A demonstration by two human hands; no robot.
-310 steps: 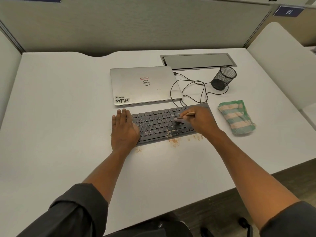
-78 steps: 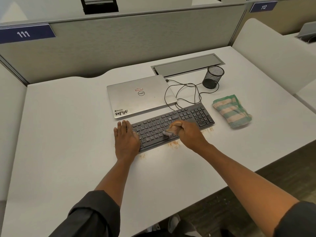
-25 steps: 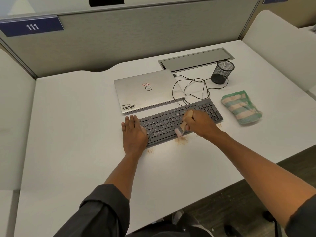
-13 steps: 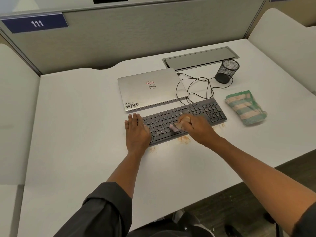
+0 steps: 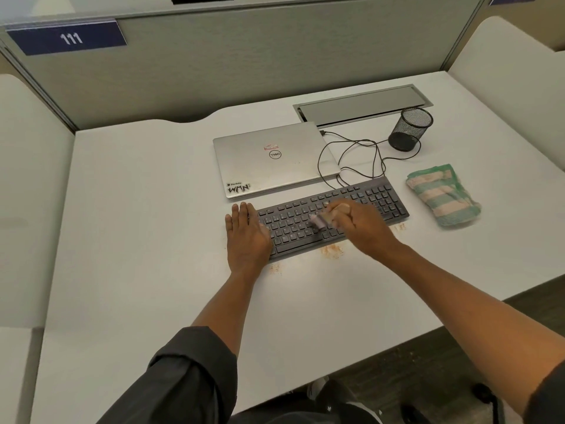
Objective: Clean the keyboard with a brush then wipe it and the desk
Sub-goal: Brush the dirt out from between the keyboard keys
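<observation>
A dark keyboard (image 5: 376, 198) lies slanted on the white desk (image 5: 146, 228). My left hand (image 5: 246, 238) lies flat with straight fingers on the keyboard's left end. My right hand (image 5: 359, 223) grips a small wooden-handled brush (image 5: 320, 221), blurred, with its bristles on the middle keys. Orange-brown crumbs (image 5: 331, 250) lie on the desk along the keyboard's near edge. A folded green-and-pink striped cloth (image 5: 443, 194) sits to the right of the keyboard, untouched.
A shut silver laptop (image 5: 275, 159) lies just behind the keyboard, with black cables (image 5: 351, 162) looping beside it. A black mesh pen cup (image 5: 409, 128) and a metal cable hatch (image 5: 362, 104) stand at the back right. Grey partitions enclose the desk.
My right hand has swept the brush from the keyboard's near edge up and left onto the middle keys. My left hand has stayed on the keyboard's left end.
</observation>
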